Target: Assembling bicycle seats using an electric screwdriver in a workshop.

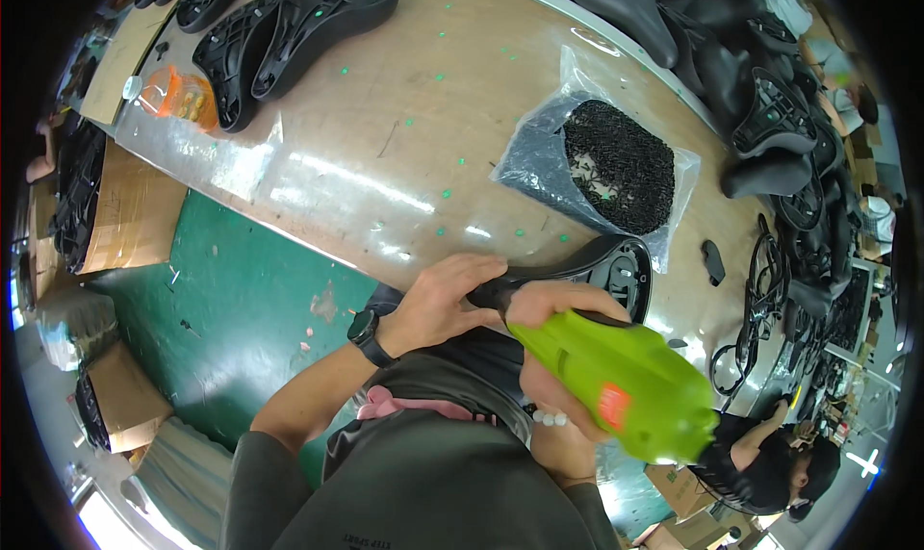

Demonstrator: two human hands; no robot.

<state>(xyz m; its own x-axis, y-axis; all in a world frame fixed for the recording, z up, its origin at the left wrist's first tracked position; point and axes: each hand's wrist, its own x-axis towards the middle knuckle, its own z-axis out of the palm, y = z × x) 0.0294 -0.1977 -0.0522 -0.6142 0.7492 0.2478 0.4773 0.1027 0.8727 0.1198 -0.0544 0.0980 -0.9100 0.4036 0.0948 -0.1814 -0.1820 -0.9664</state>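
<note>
A black bicycle saddle (630, 261) lies underside up at the near edge of the table, its wide end to the right. My left hand (438, 300), with a dark watch on the wrist, grips its narrow end. Wrapped around a lime-green power screwdriver (626, 382) is my right hand (553, 396). The tool's front points toward the narrow end beside my left fingers; its tip is hidden. Beyond the saddle, an open clear plastic bag (534, 160) holds a heap of small black screws (635, 170).
Several upturned saddles (322, 30) and an orange-labelled bottle (178, 98) occupy the far left of the table (385, 155). Black saddles (770, 117) pile up at right, near black rails (765, 290) and a small black part (712, 261). Another person (760, 463) sits at lower right.
</note>
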